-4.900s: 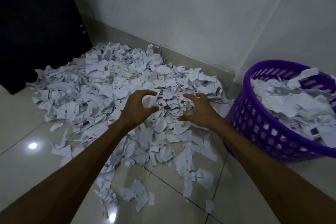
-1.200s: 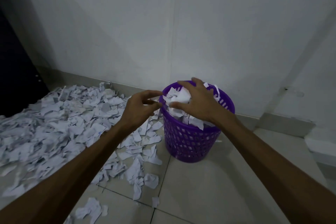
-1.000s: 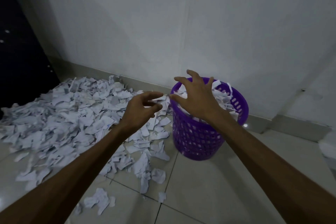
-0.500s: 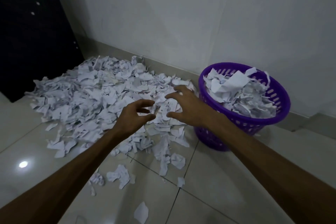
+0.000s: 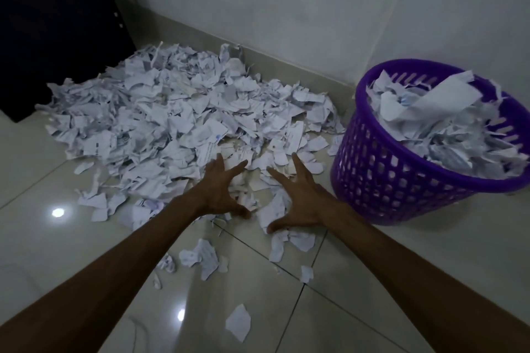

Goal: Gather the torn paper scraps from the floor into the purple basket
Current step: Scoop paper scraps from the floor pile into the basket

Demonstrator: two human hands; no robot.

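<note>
Fingers splayed apart, the left hand (image 5: pixel 219 189) and right hand (image 5: pixel 296 198) reach side by side over the near edge of the paper scraps (image 5: pixel 183 117), holding nothing. Beyond the right fingers stands the purple basket (image 5: pixel 381 175), heaped with scraps.

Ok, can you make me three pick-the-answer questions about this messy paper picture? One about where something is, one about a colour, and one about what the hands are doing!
1. Where is the basket from the paper pile?
A left
B right
C on top of it

2. What colour is the basket?
A purple
B green
C red

3. What are the left hand and right hand doing?
A making fists
B holding a cup
C spread open over the scraps

Answers: 1 B, it stands right of the pile by the wall. 2 A, its plastic is purple. 3 C, the fingers are straight and spread.
</note>
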